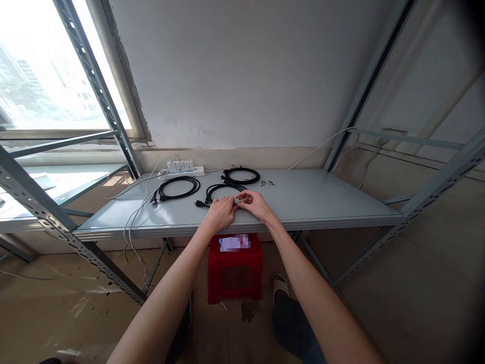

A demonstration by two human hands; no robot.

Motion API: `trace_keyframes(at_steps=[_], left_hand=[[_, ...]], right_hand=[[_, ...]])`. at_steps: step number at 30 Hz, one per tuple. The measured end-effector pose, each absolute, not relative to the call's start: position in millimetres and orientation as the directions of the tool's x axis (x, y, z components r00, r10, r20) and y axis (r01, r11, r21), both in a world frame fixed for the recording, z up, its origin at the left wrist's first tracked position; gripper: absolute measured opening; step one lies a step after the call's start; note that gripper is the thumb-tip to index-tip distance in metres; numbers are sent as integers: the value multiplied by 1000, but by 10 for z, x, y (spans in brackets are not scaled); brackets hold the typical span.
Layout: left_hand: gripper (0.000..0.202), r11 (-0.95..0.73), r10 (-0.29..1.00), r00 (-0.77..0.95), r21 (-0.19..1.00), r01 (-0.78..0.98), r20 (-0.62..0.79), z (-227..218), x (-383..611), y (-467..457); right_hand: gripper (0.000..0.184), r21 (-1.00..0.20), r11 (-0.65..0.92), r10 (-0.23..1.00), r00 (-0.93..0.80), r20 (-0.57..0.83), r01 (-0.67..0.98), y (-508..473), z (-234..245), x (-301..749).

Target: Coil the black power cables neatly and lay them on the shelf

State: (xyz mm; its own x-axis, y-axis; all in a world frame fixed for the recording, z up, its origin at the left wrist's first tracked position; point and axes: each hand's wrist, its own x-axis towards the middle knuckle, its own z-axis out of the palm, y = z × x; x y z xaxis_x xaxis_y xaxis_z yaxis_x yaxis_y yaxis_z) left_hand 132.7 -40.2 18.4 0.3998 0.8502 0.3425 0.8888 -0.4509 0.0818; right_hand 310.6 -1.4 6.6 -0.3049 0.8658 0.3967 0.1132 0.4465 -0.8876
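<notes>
Both my hands rest on a grey metal shelf (pixel 322 202), close together near its front edge. My left hand (pixel 221 212) lies curled over a coiled black cable (pixel 222 191), holding its near side down. My right hand (pixel 254 202) pinches the same cable's bundle just to the right, fingers closed. One plug end (pixel 199 203) of that cable sticks out to the left of my left hand.
Two more coiled black cables (pixel 176 188) (pixel 241 175) lie farther back. A white power strip (pixel 182 169) with plugs and white cords sits at the back left. Two small black ties (pixel 267 183) lie right of the coils. A red stool (pixel 235 273) stands under the shelf.
</notes>
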Motion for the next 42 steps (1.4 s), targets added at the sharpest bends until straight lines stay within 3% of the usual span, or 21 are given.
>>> trace_keyframes(at_steps=[13, 19, 24, 34, 42], left_hand=[[14, -468, 837, 401, 108, 877, 373, 154, 1314, -378], [15, -473, 835, 401, 118, 873, 378, 134, 1308, -362], [14, -479, 827, 399, 126, 869, 396, 118, 1312, -355], [14, -500, 824, 406, 171, 849, 396, 145, 1319, -379], [23, -504, 822, 424, 139, 852, 380, 183, 1321, -426]], right_hand=[[28, -823, 478, 877, -115, 467, 306, 78, -37, 3076], [22, -821, 481, 877, -154, 455, 308, 117, -59, 3088], [8, -781, 472, 879, -152, 452, 409, 69, -11, 3069], [18, -659, 514, 840, -167, 516, 550, 40, 2, 3008], [22, -716, 527, 844, -183, 504, 458, 38, 16, 3010]])
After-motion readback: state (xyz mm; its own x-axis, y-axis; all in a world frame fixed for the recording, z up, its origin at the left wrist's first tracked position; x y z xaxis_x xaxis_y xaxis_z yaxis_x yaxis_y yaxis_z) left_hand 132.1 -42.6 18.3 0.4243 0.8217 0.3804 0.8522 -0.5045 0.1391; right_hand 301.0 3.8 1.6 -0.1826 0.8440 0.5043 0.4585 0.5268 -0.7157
